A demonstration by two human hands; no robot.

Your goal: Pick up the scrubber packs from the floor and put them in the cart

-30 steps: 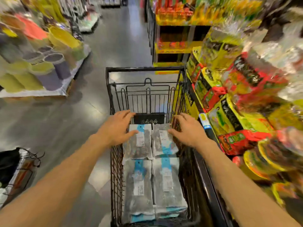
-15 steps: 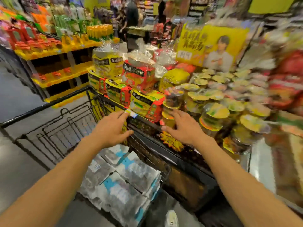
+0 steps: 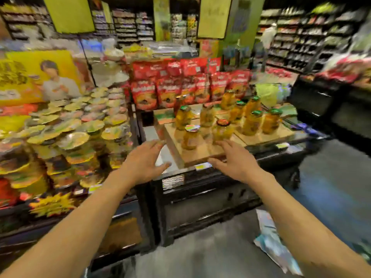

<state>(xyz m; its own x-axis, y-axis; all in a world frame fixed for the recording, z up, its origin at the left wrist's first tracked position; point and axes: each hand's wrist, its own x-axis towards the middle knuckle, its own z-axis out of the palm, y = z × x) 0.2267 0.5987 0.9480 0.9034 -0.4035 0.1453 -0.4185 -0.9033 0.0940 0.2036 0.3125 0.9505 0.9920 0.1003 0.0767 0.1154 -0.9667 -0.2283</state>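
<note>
My left hand (image 3: 144,165) and my right hand (image 3: 235,161) are both stretched out in front of me at chest height, fingers spread, nothing in either. They hover before a store display. On the grey floor at the lower right lie grey and light-blue scrubber packs (image 3: 275,245), partly hidden behind my right forearm. The cart is out of view.
A black display stand (image 3: 200,197) stands straight ahead, carrying wooden boards with orange jars (image 3: 220,121) and red pouches (image 3: 180,87). Stacked bowl-noodle cups (image 3: 70,133) fill the left. The grey floor (image 3: 331,187) runs on to the right, toward dark shelves.
My view has swung to the right, away from the cart with its packs, which has left the frame. Both hands stay out in front, empty. Packs on the floor have come into view.
</note>
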